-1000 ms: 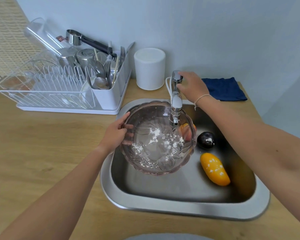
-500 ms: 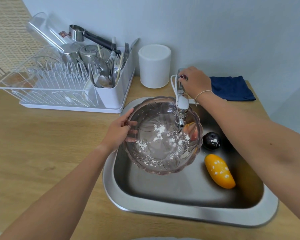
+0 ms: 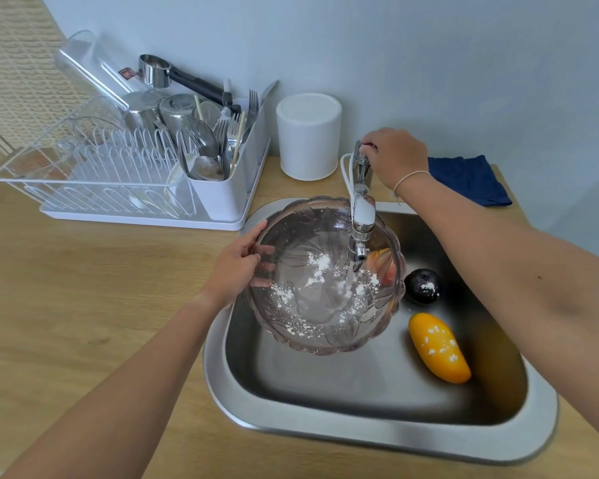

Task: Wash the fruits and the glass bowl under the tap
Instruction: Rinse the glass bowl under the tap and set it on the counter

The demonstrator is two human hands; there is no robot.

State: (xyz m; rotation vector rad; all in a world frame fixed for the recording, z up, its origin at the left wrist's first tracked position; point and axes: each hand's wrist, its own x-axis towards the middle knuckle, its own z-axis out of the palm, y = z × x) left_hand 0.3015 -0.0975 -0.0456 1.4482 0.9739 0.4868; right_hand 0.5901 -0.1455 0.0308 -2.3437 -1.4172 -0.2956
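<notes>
Glass bowl (image 3: pixel 325 274), powder-flecked, held tilted under tap (image 3: pixel 362 216), above sink (image 3: pixel 377 433). Left hand (image 3: pixel 237 267) pinching bowl's rim, fingers inside. Right hand (image 3: pixel 396 157) curled around tap's handle. Plum (image 3: pixel 423 285), mango (image 3: pixel 438 347) right of bowl.

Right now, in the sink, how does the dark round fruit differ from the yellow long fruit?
The dark fruit is round and almost black; the yellow fruit is long, tapered and bright orange-yellow. The dark fruit looks smaller than the yellow fruit. The dark fruit sits nearer the tap, the yellow fruit nearer the sink's front. Both carry white powder spots and lie loose, untouched.
</notes>
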